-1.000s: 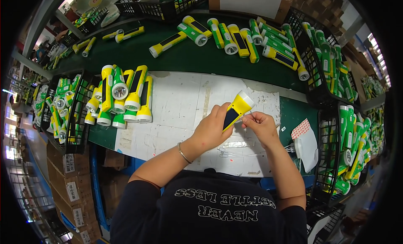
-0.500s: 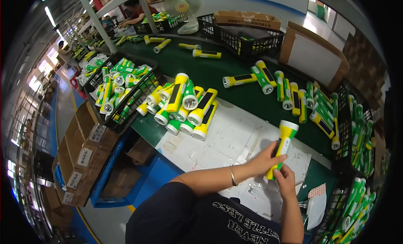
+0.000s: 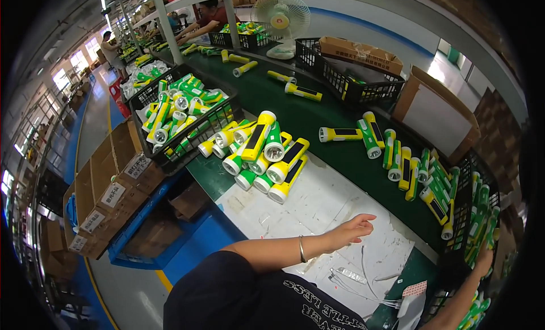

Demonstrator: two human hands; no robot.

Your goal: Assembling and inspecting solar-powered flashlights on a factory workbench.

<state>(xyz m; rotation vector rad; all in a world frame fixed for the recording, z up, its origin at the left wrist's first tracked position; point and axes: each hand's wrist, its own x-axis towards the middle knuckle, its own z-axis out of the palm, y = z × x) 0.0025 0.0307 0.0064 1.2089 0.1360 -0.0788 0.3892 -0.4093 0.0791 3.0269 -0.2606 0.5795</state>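
My left hand [image 3: 351, 230] hovers over the white work sheet [image 3: 318, 196], open and empty, its fingers loosely bent. At the far right my right hand [image 3: 485, 259] reaches over the black plastic crate [image 3: 464, 196]. Its fingers, partly hidden, close on a green-and-yellow flashlight [image 3: 491, 223] among others standing there. A pile of yellow and green flashlights with white heads, one with a dark panel [image 3: 256, 138], lies left of the sheet. Just beyond the right end of the sheet lies a row of flashlights [image 3: 404, 168].
A full crate of flashlights [image 3: 196, 125] stands at left, above open cardboard boxes [image 3: 108, 179]. White cables [image 3: 363, 284] lie on the sheet near me. Behind the green belt [image 3: 272, 111] are another crate [image 3: 363, 86], a fan [image 3: 280, 20] and a seated co-worker [image 3: 213, 18].
The flashlight that both hands held over the sheet has left it. My right hand has swung right to the crate; my left has let go. The view has shifted too.
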